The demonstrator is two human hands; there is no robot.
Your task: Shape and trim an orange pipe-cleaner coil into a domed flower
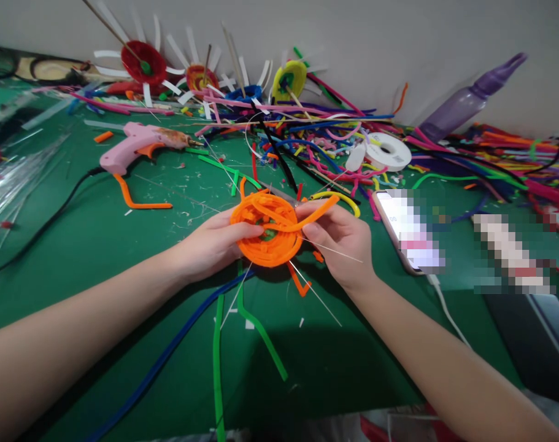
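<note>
Was apparently weaving an orange pipe cleaner (323,212) into an orange woven disc (275,247), judging by the loose end standing free on the right and the thin pale spokes (318,294) fanning out past the rim. Could not tell thread from wire in those spokes. Seemed to call next for a steady hold on the disc and a short, careful pull on that loose end — enough to seat the strip against the coils without bending a spoke.

Gripped the disc by its left rim with the left hand (217,242), laying the thumb over the face toward the green center and hiding most of the fingers underneath. Appeared to pinch the orange strip just beside the right rim with the right hand (341,242), with the thumb close to the coils.

Held the disc directly between the two hands, over the middle of the green worktop (99,245). Could not make out any contact with the surface below. Had a blue pipe cleaner (169,352) and green pipe cleaners (218,368) running toward the near edge, a pink glue gun (134,144) toward the back left corner — and a heap of pipe cleaners (316,147) along the back edge.
</note>
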